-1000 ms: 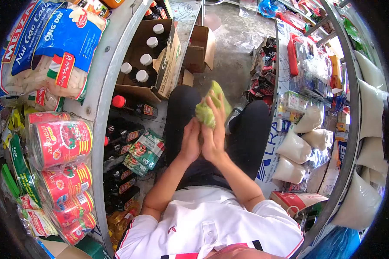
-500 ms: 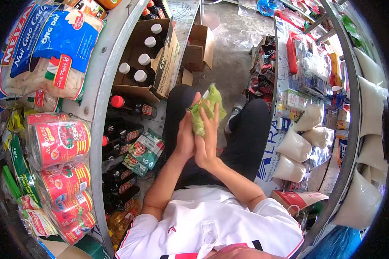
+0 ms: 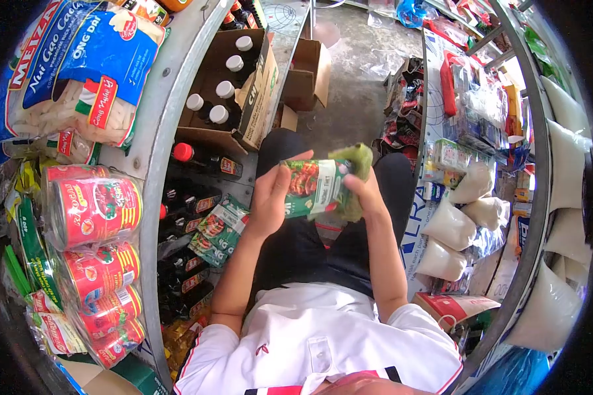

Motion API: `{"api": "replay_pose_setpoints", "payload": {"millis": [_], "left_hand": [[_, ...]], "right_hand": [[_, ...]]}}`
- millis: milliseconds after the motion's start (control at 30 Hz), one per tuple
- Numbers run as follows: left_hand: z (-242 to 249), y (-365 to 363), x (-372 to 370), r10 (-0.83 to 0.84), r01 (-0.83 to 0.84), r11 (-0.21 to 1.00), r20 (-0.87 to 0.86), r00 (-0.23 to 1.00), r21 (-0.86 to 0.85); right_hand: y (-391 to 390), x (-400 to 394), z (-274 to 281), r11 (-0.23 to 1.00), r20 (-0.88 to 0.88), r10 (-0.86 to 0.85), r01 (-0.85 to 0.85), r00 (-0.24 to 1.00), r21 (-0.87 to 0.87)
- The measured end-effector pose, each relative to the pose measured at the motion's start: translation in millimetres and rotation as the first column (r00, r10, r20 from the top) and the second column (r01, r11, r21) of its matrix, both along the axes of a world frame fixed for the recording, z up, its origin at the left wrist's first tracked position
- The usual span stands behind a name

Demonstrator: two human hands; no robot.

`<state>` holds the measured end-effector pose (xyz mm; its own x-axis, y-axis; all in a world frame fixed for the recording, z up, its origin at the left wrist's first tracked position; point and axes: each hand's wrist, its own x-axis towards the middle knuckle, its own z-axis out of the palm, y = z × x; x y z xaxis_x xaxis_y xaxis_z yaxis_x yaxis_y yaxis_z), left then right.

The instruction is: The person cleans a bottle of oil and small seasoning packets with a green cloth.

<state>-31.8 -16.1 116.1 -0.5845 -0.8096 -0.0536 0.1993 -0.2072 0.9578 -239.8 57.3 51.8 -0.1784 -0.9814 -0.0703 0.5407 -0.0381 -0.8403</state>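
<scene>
My left hand (image 3: 271,199) is closed on the left end of a green seasoning packet (image 3: 308,184) with a food picture on its front. It is held up above my lap, its printed face towards me. Closed round a light-green cloth (image 3: 359,157), my right hand (image 3: 369,194) is at the packet's right end. The cloth covers part of that end and hangs slightly below it. Similar green packets (image 3: 219,230) lie on the lower left shelf, beside dark sauce bottles (image 3: 186,270).
An open carton (image 3: 254,108) of white-capped bottles stands at the front left. Shrink-wrapped red cans (image 3: 99,210) and a bag of rice pasta (image 3: 89,72) fill the near left shelf. Bags of white granules (image 3: 449,225) line the right. A metal shelf post (image 3: 540,164) rises there.
My hands have moved apart from being pressed together round the cloth. The packet's printed front now shows between them, and the cloth has shifted right with my right hand.
</scene>
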Motion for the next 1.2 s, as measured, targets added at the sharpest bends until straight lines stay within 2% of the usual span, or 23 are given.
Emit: {"api": "replay_pose_setpoints", "payload": {"millis": [33,67,100,133,167,200,267,300,333,367,400,467,500,533,600,667,733,800,867,1067,1133,1167,1200], "left_hand": [[-0.4,-5.3,3.9,-0.037,0.050,0.994,0.130,0.991,-0.099],[-1.1,-9.9,7.8,-0.036,0.049,0.994,0.134,0.990,-0.098],[-2.5,-13.7,11.1,0.000,0.083,0.980,0.412,0.911,-0.182],[-5.0,-15.9,12.5,0.060,0.141,0.957,0.650,0.757,-0.252],[-14.0,-13.6,7.4,0.129,0.027,0.944,0.441,0.888,-0.329],[-23.9,-9.3,1.3,0.128,0.028,0.944,0.442,0.888,-0.329],[-45.6,0.4,-7.5,0.395,-0.386,0.918,0.132,0.909,-0.090],[-57.2,4.1,-3.5,0.271,-0.282,0.958,0.140,0.952,0.061],[-56.9,4.2,-5.7,0.267,-0.278,0.959,0.138,0.954,0.062],[-56.1,4.7,-8.1,0.192,-0.132,0.908,-0.116,0.974,0.397],[-56.0,5.8,-9.1,0.195,0.099,0.759,-0.370,0.908,0.643],[-62.1,0.5,-3.9,0.218,0.128,0.691,-0.374,0.902,0.712],[-61.9,-4.5,-5.8,0.177,0.163,0.732,-0.415,0.892,0.661],[-61.8,-9.2,-7.4,0.134,0.196,0.768,-0.451,0.882,0.610],[-70.2,-14.2,-7.1,0.091,0.255,0.761,-0.487,0.869,0.597],[-92.1,-14.5,-1.7,0.049,0.313,0.747,-0.519,0.853,0.586],[-114.0,-14.3,3.2,0.222,0.337,0.666,-0.608,0.762,0.666],[-113.6,-17.3,3.2,0.223,0.320,0.660,-0.584,0.781,0.680],[-106.8,-20.2,3.1,0.198,0.173,0.683,-0.407,0.892,0.710],[-108.9,-21.9,-2.2,0.249,0.107,0.670,-0.358,0.900,0.734],[-110.9,-19.5,2.7,0.221,0.182,0.679,-0.435,0.873,0.711],[-126.5,-21.7,8.7,0.205,0.324,0.603,-0.535,0.820,0.729],[-127.3,-19.5,7.8,0.207,0.324,0.600,-0.533,0.820,0.732]], "right_hand": [[4.3,-0.2,-6.3,0.999,-0.123,0.024,-0.019,0.992,0.038],[9.9,0.4,-12.5,0.999,-0.118,0.025,-0.021,0.993,0.038],[13.6,2.5,-9.3,0.995,-0.138,-0.036,0.047,0.990,0.082],[15.6,3.4,-5.7,0.985,-0.162,-0.096,0.117,0.982,0.125],[15.3,3.4,-1.6,0.984,-0.191,-0.139,0.158,0.972,0.084],[13.8,7.1,3.1,0.984,-0.190,-0.140,0.158,0.972,0.084],[9.4,20.2,11.9,0.894,-0.359,-0.415,0.448,0.836,0.009],[8.0,25.6,14.7,0.891,-0.450,-0.443,0.437,0.776,-0.124],[7.9,30.0,31.4,0.909,-0.711,-0.389,0.369,0.586,-0.193],[6.5,35.0,32.0,0.934,-0.720,-0.355,0.258,0.597,-0.247],[5.5,41.0,32.3,0.945,-0.730,-0.318,0.141,0.605,-0.294],[3.3,57.2,33.8,0.950,-0.845,-0.239,-0.066,0.478,-0.306],[4.6,63.0,21.7,0.948,-0.902,-0.185,-0.172,0.391,-0.269],[6.6,70.1,18.3,0.948,-0.901,-0.184,-0.173,0.392,-0.269],[6.6,82.9,13.3,0.963,-0.969,-0.105,-0.221,0.222,-0.155],[-2.5,89.2,3.6,0.960,-0.961,-0.097,-0.229,0.259,-0.158],[-19.3,89.6,2.8,0.975,-0.971,-0.085,-0.182,0.224,-0.128],[-37.9,87.3,2.2,0.976,-0.972,-0.090,-0.173,0.218,-0.130],[-55.2,86.0,-5.4,0.980,-0.967,-0.146,-0.103,0.206,-0.170],[-44.6,83.5,-17.8,0.987,-0.968,-0.159,0.015,0.192,-0.159],[-23.2,93.7,-10.1,0.994,-0.988,-0.080,-0.063,0.130,-0.088],[-15.5,102.0,-9.1,0.993,-0.988,-0.073,-0.084,0.135,-0.085],[-15.1,107.4,-4.3,0.993,-0.988,-0.069,-0.084,0.136,-0.081]]}}
